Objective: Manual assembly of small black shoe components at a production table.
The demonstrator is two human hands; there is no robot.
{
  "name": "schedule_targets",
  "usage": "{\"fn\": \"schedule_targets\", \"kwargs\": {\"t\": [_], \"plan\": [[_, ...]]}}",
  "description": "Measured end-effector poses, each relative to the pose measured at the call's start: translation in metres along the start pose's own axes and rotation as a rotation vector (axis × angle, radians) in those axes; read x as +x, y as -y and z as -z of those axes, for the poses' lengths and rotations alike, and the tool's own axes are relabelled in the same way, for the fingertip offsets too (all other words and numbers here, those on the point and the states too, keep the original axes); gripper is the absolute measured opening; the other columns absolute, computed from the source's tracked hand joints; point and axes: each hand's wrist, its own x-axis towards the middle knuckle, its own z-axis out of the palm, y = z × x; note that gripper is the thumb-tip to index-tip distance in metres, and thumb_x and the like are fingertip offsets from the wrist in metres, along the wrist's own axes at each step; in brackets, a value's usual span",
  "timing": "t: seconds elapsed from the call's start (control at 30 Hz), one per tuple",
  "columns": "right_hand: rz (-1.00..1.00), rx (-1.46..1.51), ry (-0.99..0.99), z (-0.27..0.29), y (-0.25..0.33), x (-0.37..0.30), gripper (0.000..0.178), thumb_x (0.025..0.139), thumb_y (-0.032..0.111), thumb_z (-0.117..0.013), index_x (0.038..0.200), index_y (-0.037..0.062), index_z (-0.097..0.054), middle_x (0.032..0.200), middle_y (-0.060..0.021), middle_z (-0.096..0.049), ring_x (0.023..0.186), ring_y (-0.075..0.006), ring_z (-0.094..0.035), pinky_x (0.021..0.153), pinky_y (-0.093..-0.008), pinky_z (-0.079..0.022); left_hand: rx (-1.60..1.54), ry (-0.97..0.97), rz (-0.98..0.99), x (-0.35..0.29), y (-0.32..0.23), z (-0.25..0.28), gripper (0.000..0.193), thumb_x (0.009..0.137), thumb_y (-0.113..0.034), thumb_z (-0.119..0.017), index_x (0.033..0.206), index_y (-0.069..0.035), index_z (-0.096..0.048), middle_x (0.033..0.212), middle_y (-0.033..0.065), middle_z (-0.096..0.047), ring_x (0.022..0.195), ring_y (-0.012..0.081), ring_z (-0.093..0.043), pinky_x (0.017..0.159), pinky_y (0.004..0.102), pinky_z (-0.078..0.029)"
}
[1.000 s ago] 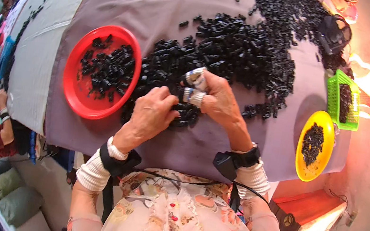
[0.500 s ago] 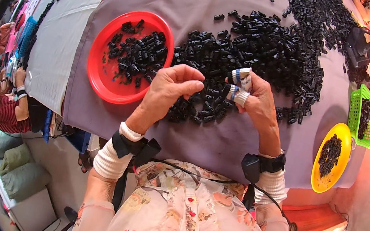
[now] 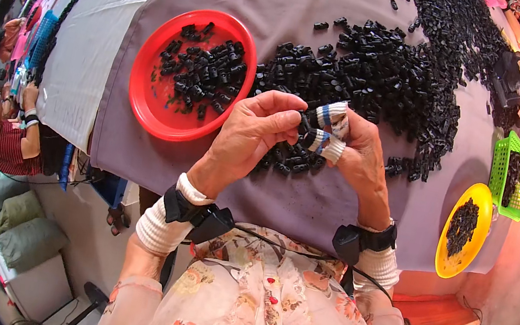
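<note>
My left hand (image 3: 247, 137) is closed in a pinch, thumb and forefinger pressed together, over the front edge of a heap of small black plastic parts (image 3: 375, 65). What lies in its fingertips is too small to make out. My right hand (image 3: 365, 161) wears white knit finger covers (image 3: 330, 114) with blue stripes on thumb and forefinger. Between those tips it grips a small black plastic part (image 3: 307, 124), right against the left fingertips. To the left, a round red tray (image 3: 139, 101) holds many more black parts and some small scraps.
At the right stand a yellow plate (image 3: 448, 265) of small black bits and a green basket (image 3: 513, 212). A black bag-like object (image 3: 512, 82) lies beyond them. Another person in a striped top (image 3: 14, 149) works at the far left edge of the cloth-covered table (image 3: 203, 181).
My left hand has moved right and its fingertips now meet those of my right hand. The gap between the hands has closed. The whole view has shifted slightly.
</note>
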Motion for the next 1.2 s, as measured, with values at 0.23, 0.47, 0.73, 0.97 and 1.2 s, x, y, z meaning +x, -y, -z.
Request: {"fn": "schedule_targets", "kwargs": {"t": [0.23, 0.47, 0.73, 0.97, 1.2], "plan": [[0.035, 0.0, 0.004, -0.002, -0.008, 0.001, 0.02, 0.071, 0.001, -0.065, 0.089, 0.0026, -0.057, 0.069, 0.0033, -0.054, 0.063, -0.0023, -0.046, 0.055, -0.0194, -0.041, 0.068, 0.004, 0.002, -0.004, -0.001, -0.002, 0.019, 0.084, -0.006, -0.058, 0.102, 0.0, -0.057, 0.087, 0.005, -0.06, 0.075, 0.0101, -0.057, 0.069, 0.0248, -0.048], [0.159, -0.103, -0.063, -0.009, -0.006, 0.005, 0.031, 0.068, 0.005, -0.068, 0.095, 0.002, -0.054, 0.067, -0.0071, -0.059, 0.059, -0.0083, -0.053, 0.055, -0.0245, -0.045, 0.105, -0.074, 0.016, -0.006, -0.001, -0.009, 0.025, 0.082, -0.006, -0.061, 0.105, 0.0, -0.055, 0.09, 0.0043, -0.06, 0.075, 0.0082, -0.056, 0.067, 0.0239, -0.047], [0.204, -0.134, -0.021, -0.007, -0.01, 0.007, 0.037, 0.064, 0.005, -0.07, 0.098, 0.0018, -0.054, 0.068, -0.0071, -0.06, 0.059, -0.0098, -0.053, 0.055, -0.026, -0.046, 0.056, 0.002, 0.017, -0.004, -0.001, -0.012, 0.032, 0.082, -0.004, -0.06, 0.111, 0.0, -0.05, 0.096, 0.0063, -0.059, 0.085, 0.011, -0.057, 0.076, 0.0254, -0.048], [0.283, -0.163, -0.053, -0.002, -0.005, 0.007, 0.038, 0.064, 0.002, -0.07, 0.099, 0.002, -0.054, 0.071, -0.0043, -0.06, 0.061, -0.0077, -0.053, 0.058, -0.0234, -0.046, -0.026, 0.069, 0.044, -0.004, 0.001, -0.015, 0.037, 0.079, 0.001, -0.058, 0.115, 0.001, -0.047, 0.106, 0.0093, -0.056, 0.097, 0.0149, -0.055, 0.086, 0.0291, -0.044], [0.276, -0.22, -0.036, -0.001, -0.003, 0.007, 0.041, 0.065, 0.002, -0.07, 0.101, 0.0024, -0.053, 0.069, -0.005, -0.058, 0.059, -0.008, -0.051, 0.057, -0.0238, -0.046, -0.051, 0.014, 0.145, -0.006, 0.002, -0.011, 0.019, 0.083, -0.009, -0.059, 0.101, -0.002, -0.056, 0.09, 0.0041, -0.06, 0.079, 0.0123, -0.06, 0.071, 0.0284, -0.05]]}}
